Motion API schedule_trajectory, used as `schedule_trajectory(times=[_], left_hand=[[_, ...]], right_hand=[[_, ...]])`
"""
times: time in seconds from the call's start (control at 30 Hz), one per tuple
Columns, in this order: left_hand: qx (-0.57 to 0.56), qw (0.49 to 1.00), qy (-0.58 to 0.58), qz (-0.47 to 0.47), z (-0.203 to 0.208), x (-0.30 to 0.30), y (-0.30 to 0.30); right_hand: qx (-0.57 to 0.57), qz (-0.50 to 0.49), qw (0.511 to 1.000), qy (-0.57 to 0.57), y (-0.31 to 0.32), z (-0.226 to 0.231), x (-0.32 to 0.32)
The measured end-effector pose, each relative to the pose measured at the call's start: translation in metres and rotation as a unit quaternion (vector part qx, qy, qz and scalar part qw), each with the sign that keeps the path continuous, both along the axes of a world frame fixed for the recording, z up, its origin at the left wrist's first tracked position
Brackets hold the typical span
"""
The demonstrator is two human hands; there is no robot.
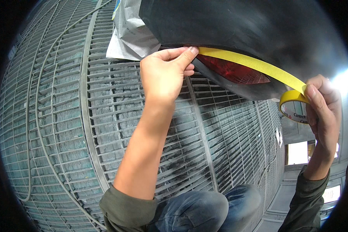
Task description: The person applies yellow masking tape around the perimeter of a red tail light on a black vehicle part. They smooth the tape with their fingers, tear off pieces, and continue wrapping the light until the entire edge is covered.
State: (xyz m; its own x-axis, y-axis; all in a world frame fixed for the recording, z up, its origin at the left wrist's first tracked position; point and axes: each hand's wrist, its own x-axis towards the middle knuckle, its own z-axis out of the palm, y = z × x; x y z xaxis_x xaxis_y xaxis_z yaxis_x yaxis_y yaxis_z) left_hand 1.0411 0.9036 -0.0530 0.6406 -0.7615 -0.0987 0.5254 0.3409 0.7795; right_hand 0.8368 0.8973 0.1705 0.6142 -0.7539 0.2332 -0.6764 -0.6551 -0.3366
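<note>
A strip of yellow masking tape stretches between my two hands, along the upper edge of a red car light. The light sits in a dark grey car body panel. My left hand pinches the strip's left end between thumb and fingers, against the panel. My right hand grips the tape roll and the strip just where it leaves the roll. Whether the strip's middle touches the panel, I cannot tell.
Crumpled grey masking paper hangs from the panel left of my left hand. Below lies a metal floor grating with a long hose across it at the left. My bent knees are at the bottom. A bright lamp shines at the right.
</note>
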Motion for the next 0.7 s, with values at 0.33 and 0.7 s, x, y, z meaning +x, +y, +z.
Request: schedule_trajectory(times=[0.33, 0.7], left_hand=[[-0.032, 0.92, -0.265, 0.286, -0.03, -0.018, 0.001], [-0.014, 0.819, -0.455, 0.35, -0.042, -0.04, -0.012]], right_hand=[[0.01, 0.024, 0.999, -0.026, -0.001, -0.003, 0.003], [0.028, -0.021, 0.998, -0.056, -0.005, -0.008, -0.005]])
